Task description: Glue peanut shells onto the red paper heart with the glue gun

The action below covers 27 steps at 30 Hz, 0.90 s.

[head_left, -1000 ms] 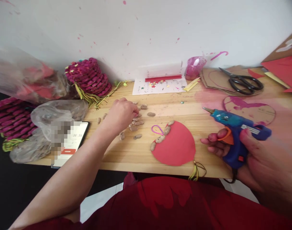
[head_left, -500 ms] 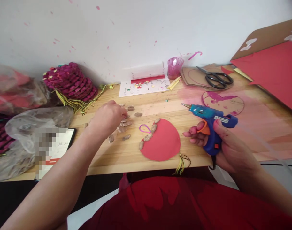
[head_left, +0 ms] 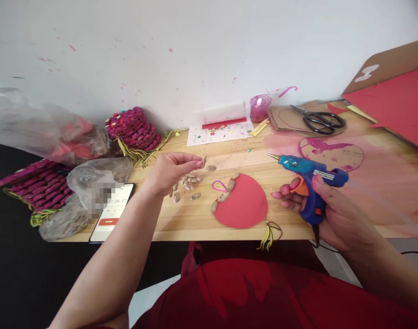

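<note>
My left hand (head_left: 176, 170) pinches a peanut (head_left: 204, 161) in its shell between thumb and fingertips, just above the wooden table. Below it lies a loose pile of peanuts (head_left: 190, 181), with a few single ones around. In my right hand (head_left: 318, 205) is a blue glue gun (head_left: 310, 189) with an orange trigger, its metal tip pointing left. Between the hands lies a red paper heart (head_left: 245, 205). Several peanuts sit along its upper left edge, next to a purple loop (head_left: 219, 185). A yellow-green tassel (head_left: 270, 234) hangs at its lower right, over the table edge.
Black-handled scissors (head_left: 324, 121) rest on cardboard at the back. Near them are a pink cup (head_left: 260, 108) and a paper sheet with small stars (head_left: 191, 137). A phone (head_left: 111, 219), plastic bags (head_left: 92, 171) and purple tasselled stacks (head_left: 135, 130) stand at left.
My left hand has lifted from the peanut pile and now shows a peanut in its fingertips. The view has shifted left; the glue gun stays held in my right hand.
</note>
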Tool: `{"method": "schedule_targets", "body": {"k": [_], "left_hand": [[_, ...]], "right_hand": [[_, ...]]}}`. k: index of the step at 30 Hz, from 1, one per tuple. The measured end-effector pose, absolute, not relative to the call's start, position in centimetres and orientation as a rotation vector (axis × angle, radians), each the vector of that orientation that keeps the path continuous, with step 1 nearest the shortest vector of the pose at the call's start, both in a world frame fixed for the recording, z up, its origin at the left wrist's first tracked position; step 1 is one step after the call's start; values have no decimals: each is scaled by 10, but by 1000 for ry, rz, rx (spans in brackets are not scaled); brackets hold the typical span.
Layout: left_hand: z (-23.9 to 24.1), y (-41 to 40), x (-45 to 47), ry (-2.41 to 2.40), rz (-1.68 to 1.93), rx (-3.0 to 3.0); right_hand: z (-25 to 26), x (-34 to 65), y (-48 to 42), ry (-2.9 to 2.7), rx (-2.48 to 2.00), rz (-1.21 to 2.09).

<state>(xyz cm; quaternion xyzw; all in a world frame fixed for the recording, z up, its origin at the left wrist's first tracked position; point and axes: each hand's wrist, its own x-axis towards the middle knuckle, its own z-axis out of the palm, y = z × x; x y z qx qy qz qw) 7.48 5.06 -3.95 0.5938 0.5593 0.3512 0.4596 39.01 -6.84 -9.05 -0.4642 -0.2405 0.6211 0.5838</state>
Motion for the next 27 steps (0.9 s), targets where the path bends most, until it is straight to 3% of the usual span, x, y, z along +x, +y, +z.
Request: {"method": "schedule_targets", "body": {"k": [7,27], "left_hand": [[-48,9,111,975,806,876],[-56,-27,139,848,727,839]], "right_hand": [[-71,379,-94,-832,-983,1523],[-58,375,-133,-1398,-1176,1161]]}}
